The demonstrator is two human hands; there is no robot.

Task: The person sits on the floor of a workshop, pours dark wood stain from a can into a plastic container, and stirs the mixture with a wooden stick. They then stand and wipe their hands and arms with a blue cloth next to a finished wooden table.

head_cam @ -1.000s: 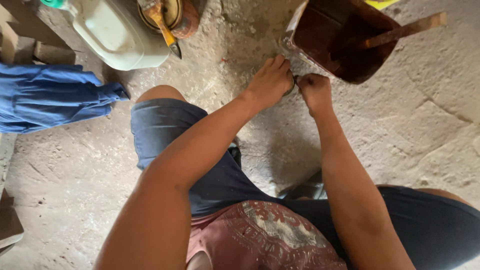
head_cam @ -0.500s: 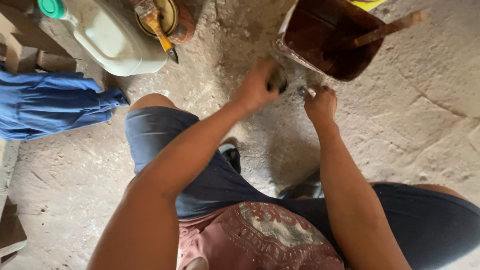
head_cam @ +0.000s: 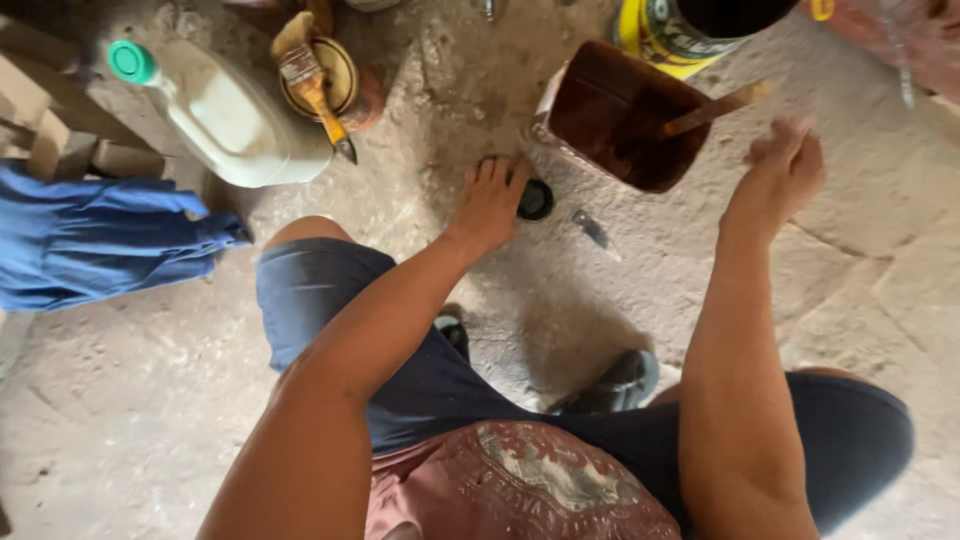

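Rough, stained concrete floor (head_cam: 130, 420) seen throughout; person squatting. Far left: blue cloth (head_cam: 100, 245) laid on floor. White jug (head_cam: 235, 115) with green cap set beside round tin, paintbrush (head_cam: 315, 85) rested across it. Left hand (head_cam: 490, 205) pressed flat on floor, fingers spread, nothing gripped, fingertips touching small dark round lid (head_cam: 535, 200). Brown-stained container (head_cam: 620, 115) with stick seen just beyond. Right hand (head_cam: 780, 170) raised beside container, blurred; fingers loosely apart, nothing held.
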